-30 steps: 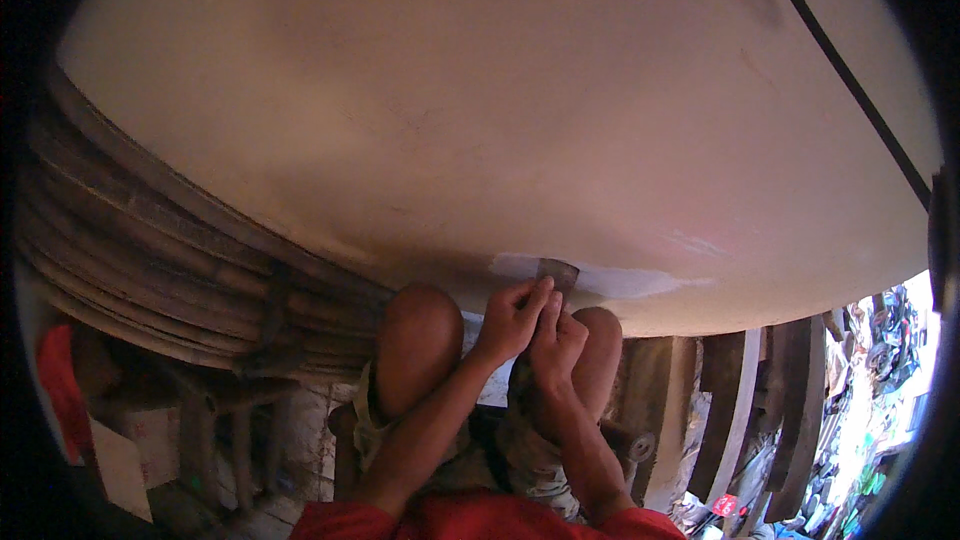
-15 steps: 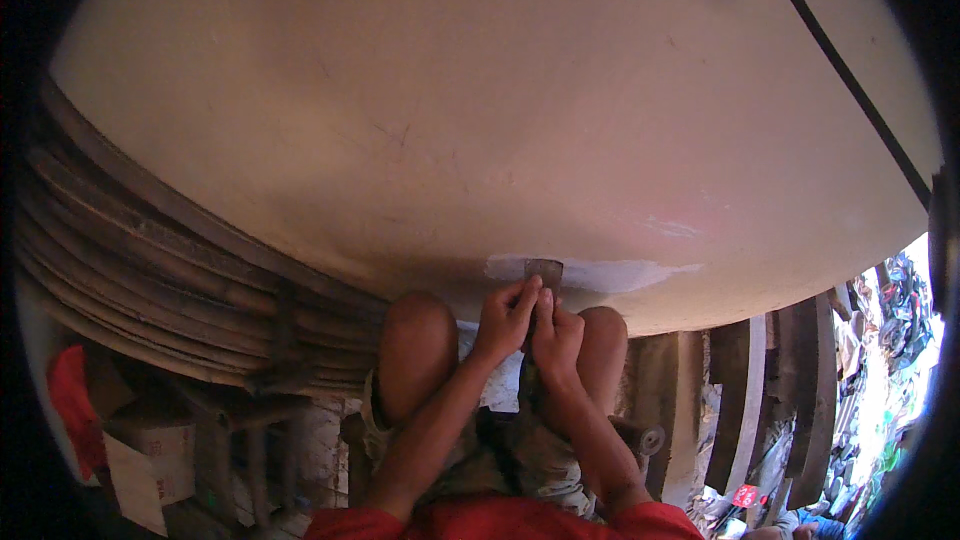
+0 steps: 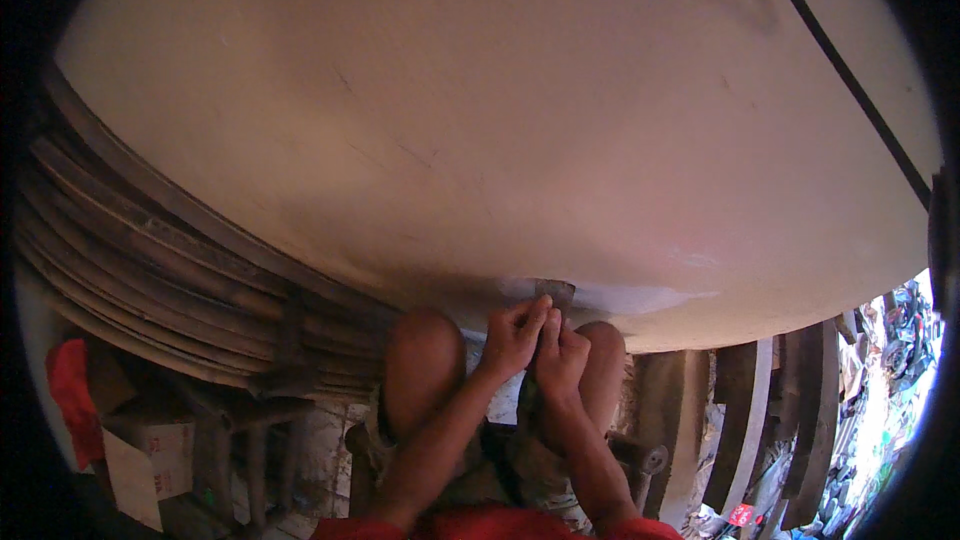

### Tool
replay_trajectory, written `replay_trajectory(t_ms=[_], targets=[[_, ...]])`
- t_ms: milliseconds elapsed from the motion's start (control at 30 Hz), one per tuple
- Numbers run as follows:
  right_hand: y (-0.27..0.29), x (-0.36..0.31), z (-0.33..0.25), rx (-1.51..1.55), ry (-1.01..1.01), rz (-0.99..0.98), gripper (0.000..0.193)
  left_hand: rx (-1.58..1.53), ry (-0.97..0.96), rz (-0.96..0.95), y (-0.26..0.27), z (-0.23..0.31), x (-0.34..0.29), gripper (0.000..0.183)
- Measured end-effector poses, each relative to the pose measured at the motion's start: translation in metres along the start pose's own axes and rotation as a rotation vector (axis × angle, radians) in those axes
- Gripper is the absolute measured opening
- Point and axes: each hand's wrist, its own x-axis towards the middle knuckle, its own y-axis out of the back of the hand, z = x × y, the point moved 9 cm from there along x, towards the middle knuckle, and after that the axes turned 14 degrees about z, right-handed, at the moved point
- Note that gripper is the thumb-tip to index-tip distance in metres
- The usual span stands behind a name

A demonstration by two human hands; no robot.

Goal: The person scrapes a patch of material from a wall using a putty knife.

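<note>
A dark, flat, square-ended scraper [image 3: 557,290] is pressed against a large curved cream panel [image 3: 480,110], over a whitish patch [image 3: 645,298] near its lower edge. My left hand [image 3: 512,340] pinches the scraper from the left, its fingertips just below the blade. Closed around the same tool, my right hand [image 3: 562,355] sits beside it with the thumb pointing up. The fingers hide most of the scraper's lower part. Both hands are between my bent knees, close under the panel.
Long dark ribbed strips [image 3: 170,260] curve along the left. Upright wooden slats [image 3: 740,420] stand at the right, with mixed litter [image 3: 890,360] beyond them. A cardboard box [image 3: 150,460] and red cloth [image 3: 70,400] are at lower left. A black cable [image 3: 840,65] crosses the upper right.
The view has shifted, so panel, patch and hands appear slightly lower and farther right. The scraper looks a little more tilted, still at the left part of the patch, held by both hands.
</note>
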Motion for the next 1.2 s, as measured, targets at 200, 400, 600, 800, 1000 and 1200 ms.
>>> replay_trajectory(t_ms=[200, 400, 600, 800, 1000, 1200], targets=[[0.001, 0.001, -0.007, 0.021, -0.027, -0.063, 0.043, -0.008, -0.049, 0.034, 0.003, 0.007, -0.002, 0.037], [-0.002, 0.001, 0.004, 0.079, -0.089, -0.084, 0.044, -0.005, -0.034, 0.001, 0.000, 0.004, 0.002, 0.038], [-0.003, 0.003, 0.000, 0.131, -0.108, -0.075, 0.043, 0.011, -0.038, 0.071, 0.005, 0.014, 0.000, 0.038], [-0.004, 0.002, -0.002, -0.025, -0.084, -0.057, 0.043, -0.021, -0.037, -0.006, 0.005, 0.018, 0.002, 0.038], [0.000, 0.001, -0.005, 0.100, -0.044, -0.037, 0.043, 0.015, 0.012, -0.037, 0.005, 0.011, -0.002, 0.040], [0.006, 0.002, -0.014, 0.082, 0.021, -0.052, 0.040, -0.008, -0.022, -0.034, 0.006, 0.018, -0.005, 0.039]])
